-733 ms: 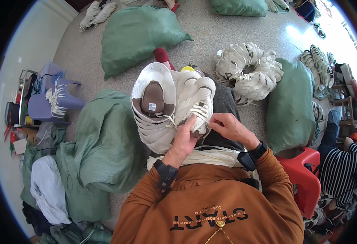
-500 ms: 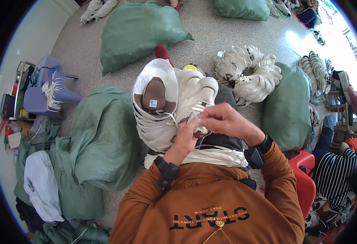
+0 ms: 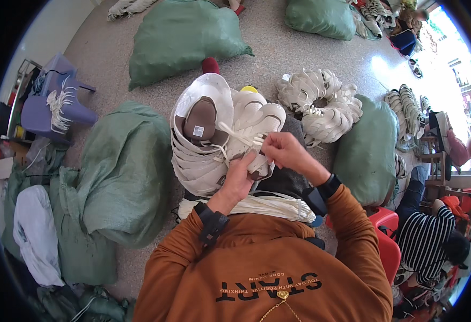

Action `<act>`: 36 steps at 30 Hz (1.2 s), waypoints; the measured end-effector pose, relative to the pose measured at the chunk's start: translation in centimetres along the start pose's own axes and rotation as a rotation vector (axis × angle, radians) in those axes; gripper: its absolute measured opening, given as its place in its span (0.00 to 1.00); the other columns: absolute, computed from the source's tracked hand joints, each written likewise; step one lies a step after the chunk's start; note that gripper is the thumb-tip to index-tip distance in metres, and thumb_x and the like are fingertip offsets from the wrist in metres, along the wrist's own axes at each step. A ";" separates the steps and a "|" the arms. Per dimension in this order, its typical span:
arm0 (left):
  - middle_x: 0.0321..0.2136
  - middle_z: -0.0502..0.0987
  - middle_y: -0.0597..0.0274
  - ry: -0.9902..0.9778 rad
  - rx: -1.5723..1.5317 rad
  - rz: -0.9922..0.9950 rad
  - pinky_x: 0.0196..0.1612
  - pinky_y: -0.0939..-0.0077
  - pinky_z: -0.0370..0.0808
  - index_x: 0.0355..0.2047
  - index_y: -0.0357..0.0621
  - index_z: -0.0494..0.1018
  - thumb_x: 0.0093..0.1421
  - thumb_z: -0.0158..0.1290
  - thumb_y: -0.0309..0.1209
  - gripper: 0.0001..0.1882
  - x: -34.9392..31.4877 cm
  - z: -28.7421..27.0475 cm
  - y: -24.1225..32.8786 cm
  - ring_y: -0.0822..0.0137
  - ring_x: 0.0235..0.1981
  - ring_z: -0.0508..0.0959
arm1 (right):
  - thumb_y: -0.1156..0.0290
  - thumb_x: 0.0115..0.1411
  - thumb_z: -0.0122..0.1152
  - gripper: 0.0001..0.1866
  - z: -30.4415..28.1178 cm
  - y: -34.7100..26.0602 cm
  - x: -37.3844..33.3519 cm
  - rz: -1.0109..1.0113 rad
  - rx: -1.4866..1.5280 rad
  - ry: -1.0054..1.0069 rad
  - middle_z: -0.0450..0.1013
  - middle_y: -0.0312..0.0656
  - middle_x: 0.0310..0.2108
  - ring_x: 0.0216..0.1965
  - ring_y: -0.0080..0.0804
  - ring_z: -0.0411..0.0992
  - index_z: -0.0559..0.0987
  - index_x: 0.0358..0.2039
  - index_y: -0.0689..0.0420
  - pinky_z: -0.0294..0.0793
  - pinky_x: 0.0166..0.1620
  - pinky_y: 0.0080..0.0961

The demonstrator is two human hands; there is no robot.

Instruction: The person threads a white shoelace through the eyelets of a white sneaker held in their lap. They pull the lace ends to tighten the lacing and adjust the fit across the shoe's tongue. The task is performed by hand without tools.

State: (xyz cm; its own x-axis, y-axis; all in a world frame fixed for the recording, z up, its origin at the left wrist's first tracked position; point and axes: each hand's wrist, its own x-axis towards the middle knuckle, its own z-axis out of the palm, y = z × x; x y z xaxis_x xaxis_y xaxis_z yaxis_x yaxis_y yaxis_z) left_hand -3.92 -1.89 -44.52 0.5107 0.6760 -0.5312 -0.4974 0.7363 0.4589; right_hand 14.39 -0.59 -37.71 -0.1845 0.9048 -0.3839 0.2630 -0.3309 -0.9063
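My left hand [image 3: 237, 178] grips the heel end of a cream shoe upper [image 3: 270, 119], whose toe points away from me. Closed in a pinch at the upper's opening is my right hand [image 3: 290, 155]; what its fingertips hold, if anything, is hidden. White shoelace [image 3: 233, 132] loops across the upper's left side. On the left, a stack of nested cream uppers [image 3: 184, 169] leans against it, the top one showing a brown lining with a white label. Below my wrists lies a bundle of white laces [image 3: 278, 207] across my lap.
A ring of cream uppers [image 3: 348, 110] sits to the right, beside a green sack [image 3: 372, 155]. More green sacks [image 3: 125, 177] stand left and ahead [image 3: 187, 40]. A purple stool [image 3: 42, 112] bears white laces. Right are a red chair [image 3: 388, 236] and a person in stripes [image 3: 428, 239].
My right hand has shifted slightly left and turned, its fingers now closed nearer the upper's opening. A loop of lace stands out more on the upper's left. The whole view has shifted slightly.
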 end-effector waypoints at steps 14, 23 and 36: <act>0.47 0.78 0.60 0.098 -0.039 0.006 0.47 0.57 0.81 0.55 0.42 0.72 0.66 0.59 0.35 0.20 0.1 0.9 -0.1 0.63 0.45 0.81 | 0.73 0.63 0.61 0.07 -4.1 4.1 -9.5 0.123 -0.056 0.136 0.72 0.32 0.20 0.23 0.17 0.69 0.80 0.33 0.63 0.68 0.27 0.21; 0.47 0.79 0.60 0.010 0.011 0.018 0.50 0.55 0.80 0.54 0.42 0.73 0.63 0.58 0.27 0.18 -0.2 0.3 -0.1 0.63 0.47 0.81 | 0.72 0.64 0.59 0.08 -7.1 5.0 -8.9 -0.261 -0.600 -0.098 0.70 0.33 0.19 0.20 0.19 0.69 0.79 0.29 0.61 0.68 0.24 0.25; 0.45 0.79 0.65 -0.032 0.012 0.016 0.44 0.60 0.81 0.54 0.47 0.73 0.64 0.58 0.29 0.17 -0.1 0.1 0.0 0.68 0.44 0.81 | 0.70 0.66 0.59 0.08 0.4 1.4 -1.5 0.058 -0.064 -0.062 0.73 0.33 0.19 0.16 0.16 0.68 0.77 0.33 0.62 0.67 0.19 0.17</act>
State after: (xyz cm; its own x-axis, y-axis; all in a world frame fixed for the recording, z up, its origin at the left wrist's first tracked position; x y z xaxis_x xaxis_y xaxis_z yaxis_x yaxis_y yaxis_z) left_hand -3.89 -1.96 -44.36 0.5254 0.6882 -0.5004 -0.4971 0.7255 0.4759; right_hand 14.68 -2.51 -38.46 -0.2254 0.8656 -0.4471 0.3345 -0.3623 -0.8700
